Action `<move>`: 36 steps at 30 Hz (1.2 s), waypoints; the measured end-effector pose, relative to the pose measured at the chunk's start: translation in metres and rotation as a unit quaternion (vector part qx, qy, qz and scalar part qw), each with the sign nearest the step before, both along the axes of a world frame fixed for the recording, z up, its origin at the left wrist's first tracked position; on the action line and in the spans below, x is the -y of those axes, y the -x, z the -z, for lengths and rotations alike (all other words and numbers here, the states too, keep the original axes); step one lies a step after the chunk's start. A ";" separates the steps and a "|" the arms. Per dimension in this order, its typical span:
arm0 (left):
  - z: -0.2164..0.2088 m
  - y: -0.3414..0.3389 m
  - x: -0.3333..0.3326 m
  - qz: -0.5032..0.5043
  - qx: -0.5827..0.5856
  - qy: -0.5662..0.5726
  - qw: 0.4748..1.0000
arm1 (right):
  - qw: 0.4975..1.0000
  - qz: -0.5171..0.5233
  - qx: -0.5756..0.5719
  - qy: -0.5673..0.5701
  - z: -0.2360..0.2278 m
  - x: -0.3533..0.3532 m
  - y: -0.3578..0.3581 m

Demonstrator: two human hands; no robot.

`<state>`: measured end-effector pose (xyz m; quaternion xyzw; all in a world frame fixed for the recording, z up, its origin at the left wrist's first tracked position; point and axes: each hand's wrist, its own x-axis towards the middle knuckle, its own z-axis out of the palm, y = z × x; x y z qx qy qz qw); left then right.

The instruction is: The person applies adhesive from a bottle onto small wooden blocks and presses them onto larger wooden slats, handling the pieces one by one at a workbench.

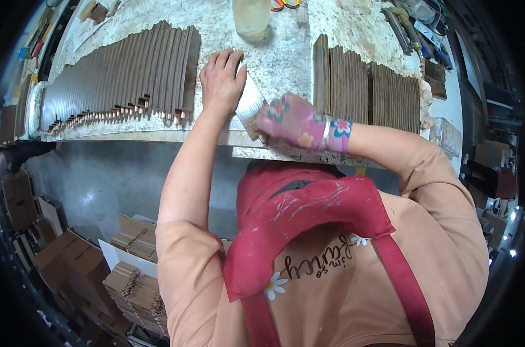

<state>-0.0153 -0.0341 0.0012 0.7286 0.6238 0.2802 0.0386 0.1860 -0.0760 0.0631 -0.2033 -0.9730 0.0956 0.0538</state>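
Observation:
A flat, narrow strip (pixel 251 95) with a shiny pale face lies at a slant on the worktable. My bare left hand (pixel 221 81) is flat beside its far end, fingers stretched out, thumb along the strip's edge. My right hand (pixel 291 122), in a pink flowered glove, is closed at the near end of the strip. A brownish edge (pixel 252 128) shows by its knuckles; I cannot tell whether it belongs to the strip or to something held. Left of my hands stands a long row of dark brown wooden strips (pixel 141 66), with pale tips along the near side.
More brown strips (pixel 349 87) stand in rows at the right. A cloudy jar (pixel 252 20) and orange-handled scissors (pixel 278 5) sit at the back. Hand tools (pixel 407 29) lie at the far right of the stained worktable (pixel 285 63). Cardboard boxes (pixel 71 263) and bundled pieces (pixel 136 289) are on the floor.

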 end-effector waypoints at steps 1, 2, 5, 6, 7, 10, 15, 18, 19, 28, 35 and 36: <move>0.000 0.001 -0.001 0.002 -0.001 -0.004 1.000 | 1.000 -0.008 -0.004 -0.011 -0.008 -0.009 0.003; 0.000 0.000 0.000 0.000 -0.003 -0.003 1.000 | 1.000 -0.013 0.002 -0.024 -0.002 -0.009 0.003; 0.002 -0.002 0.003 -0.005 -0.007 -0.002 1.000 | 0.999 -0.008 0.042 -0.014 0.006 0.012 -0.002; 0.002 -0.001 0.002 -0.004 -0.006 -0.003 1.000 | 0.999 0.001 0.050 -0.004 0.007 0.012 -0.005; 0.002 -0.001 0.001 -0.002 -0.005 -0.005 1.000 | 0.999 0.020 0.042 0.015 -0.001 0.008 -0.006; 0.001 -0.001 0.000 0.003 -0.001 0.000 1.000 | 0.993 0.084 -0.042 0.070 -0.014 -0.012 -0.008; 0.000 0.000 0.000 0.000 -0.003 0.005 1.000 | 0.999 0.042 0.011 0.023 -0.001 -0.011 -0.003; -0.003 -0.001 0.002 0.000 -0.007 0.027 1.000 | 0.997 0.020 0.078 -0.001 0.005 -0.004 0.003; -0.003 -0.001 0.003 -0.002 -0.006 0.035 0.999 | 0.996 0.008 0.087 -0.011 0.004 0.002 0.004; -0.005 -0.001 0.003 -0.001 -0.008 0.027 1.000 | 1.000 0.009 -0.013 0.000 0.007 0.017 -0.002; -0.003 -0.001 0.002 0.000 -0.011 0.014 1.000 | 0.996 0.074 0.001 0.055 -0.005 0.021 -0.002; -0.002 0.000 0.002 -0.001 -0.013 0.013 1.000 | 0.995 0.067 -0.023 0.071 -0.004 0.027 -0.002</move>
